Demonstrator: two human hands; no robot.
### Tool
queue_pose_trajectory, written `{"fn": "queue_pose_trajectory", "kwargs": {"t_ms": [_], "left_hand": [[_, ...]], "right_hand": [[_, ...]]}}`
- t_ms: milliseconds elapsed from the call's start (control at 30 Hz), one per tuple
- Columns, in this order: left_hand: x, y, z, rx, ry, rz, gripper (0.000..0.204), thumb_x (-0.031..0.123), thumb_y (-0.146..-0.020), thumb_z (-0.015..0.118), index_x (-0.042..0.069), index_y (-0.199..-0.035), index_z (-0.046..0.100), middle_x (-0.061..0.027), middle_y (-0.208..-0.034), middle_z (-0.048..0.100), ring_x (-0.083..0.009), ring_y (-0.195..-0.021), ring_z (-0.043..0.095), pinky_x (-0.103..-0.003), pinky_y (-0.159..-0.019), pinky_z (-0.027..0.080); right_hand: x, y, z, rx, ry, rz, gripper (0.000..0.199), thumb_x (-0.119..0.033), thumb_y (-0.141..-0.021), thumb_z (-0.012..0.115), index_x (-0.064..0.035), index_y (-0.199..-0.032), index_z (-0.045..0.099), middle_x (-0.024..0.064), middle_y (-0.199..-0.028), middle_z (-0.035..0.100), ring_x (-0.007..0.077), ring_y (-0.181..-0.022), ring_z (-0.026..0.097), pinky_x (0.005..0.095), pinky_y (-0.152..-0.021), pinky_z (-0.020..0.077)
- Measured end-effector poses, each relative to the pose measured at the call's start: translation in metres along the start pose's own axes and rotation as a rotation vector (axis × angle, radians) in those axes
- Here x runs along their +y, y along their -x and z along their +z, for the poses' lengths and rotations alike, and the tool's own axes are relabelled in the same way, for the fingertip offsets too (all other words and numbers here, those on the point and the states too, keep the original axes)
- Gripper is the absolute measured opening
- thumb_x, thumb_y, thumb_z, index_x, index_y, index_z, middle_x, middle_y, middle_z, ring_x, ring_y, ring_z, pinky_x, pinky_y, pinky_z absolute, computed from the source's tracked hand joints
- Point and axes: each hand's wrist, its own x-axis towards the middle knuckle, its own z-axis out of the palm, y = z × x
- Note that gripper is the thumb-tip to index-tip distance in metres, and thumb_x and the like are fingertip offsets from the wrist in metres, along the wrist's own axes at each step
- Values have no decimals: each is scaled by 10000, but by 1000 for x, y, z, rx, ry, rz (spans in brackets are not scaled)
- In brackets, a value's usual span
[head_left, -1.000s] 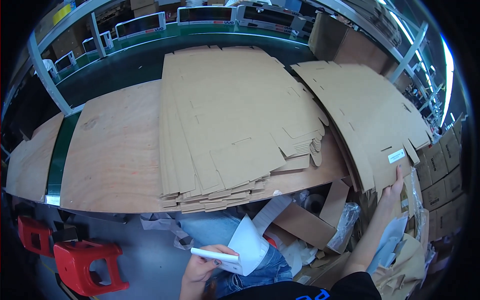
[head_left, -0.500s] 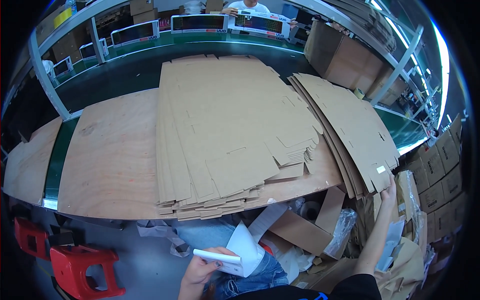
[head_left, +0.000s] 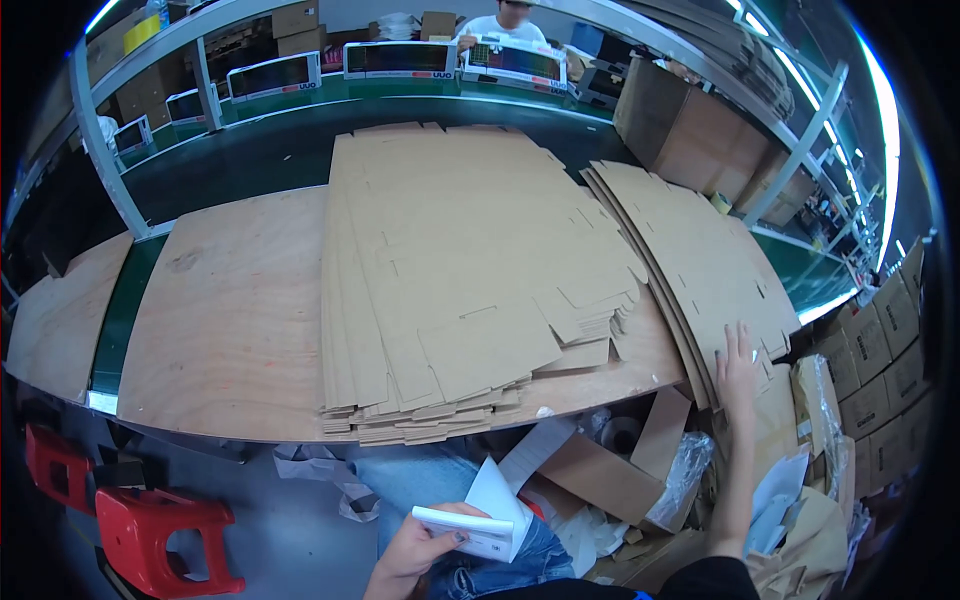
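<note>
My left hand (head_left: 418,548) is closed around a folded wad of white label paper (head_left: 492,498), thumb on top, with a loose part standing up over my jeans. My right hand (head_left: 738,378) lies with fingers stretched out on the near end of the smaller stack of flat brown cardboard sheets (head_left: 690,240). A bit of white shows beside its fingertips; the rest of it is covered. Left of that stack, a larger, fanned pile of flat die-cut cardboard (head_left: 450,240) rests on the plywood tabletop (head_left: 225,310).
Red stools (head_left: 165,540) stand at the lower left. Below the table's front edge are an opened carton (head_left: 600,465), plastic wrap and crumpled paper. Stacked cartons (head_left: 880,350) rise at the right. Across the green conveyor (head_left: 250,150), a person (head_left: 505,30) holds a white-framed panel (head_left: 515,62).
My right hand has moved from the stack's near right edge up and left onto its top, fingers now flat over the white sticker. The left hand keeps its hold, shifting slightly right in view.
</note>
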Motion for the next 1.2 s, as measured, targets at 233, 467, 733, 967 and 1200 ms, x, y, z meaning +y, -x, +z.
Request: {"fn": "queue_pose_trajectory", "kwargs": {"t_ms": [233,467,733,967,1200], "left_hand": [[15,-5,33,131,-249,-50,243,-35,-824,561,-19,-1060,615,-130,-1015,632,-157,-828,588,-241,-747,459],[15,2,37,362,-598,51,80,3,-809,600,6,-888,607,-45,-745,602,-106,-657,504,-215,-623,410],[10,-2,5,70,-790,191,289,-8,-807,611,-2,-1094,580,-103,-942,644,-144,-753,588,-239,-678,460],[11,-4,18,223,-525,-1,212,34,-761,687,-20,-956,624,-82,-784,652,-138,-662,582,-235,-628,459],[9,-6,32,385,-498,140,127,23,-750,695,-42,-855,663,-79,-717,657,-138,-625,586,-231,-620,465]], "right_hand": [[-229,64,-58,-615,-944,-698,409,-262,-854,576,-27,-1187,549,91,-963,600,228,-799,567,316,-726,461],[-251,78,-36,-446,-856,-971,273,-153,-839,636,-24,-1076,594,61,-831,572,185,-655,510,283,-591,433],[-255,82,-34,-313,-831,-904,179,-124,-806,685,-11,-937,638,50,-787,583,155,-601,502,256,-533,421],[-252,86,-37,-531,-893,-669,119,-104,-816,658,-26,-893,613,61,-841,592,179,-660,550,273,-571,449],[-252,75,-37,-328,-907,-761,127,-39,-745,701,-19,-856,644,77,-913,625,187,-728,581,260,-640,472]]}}
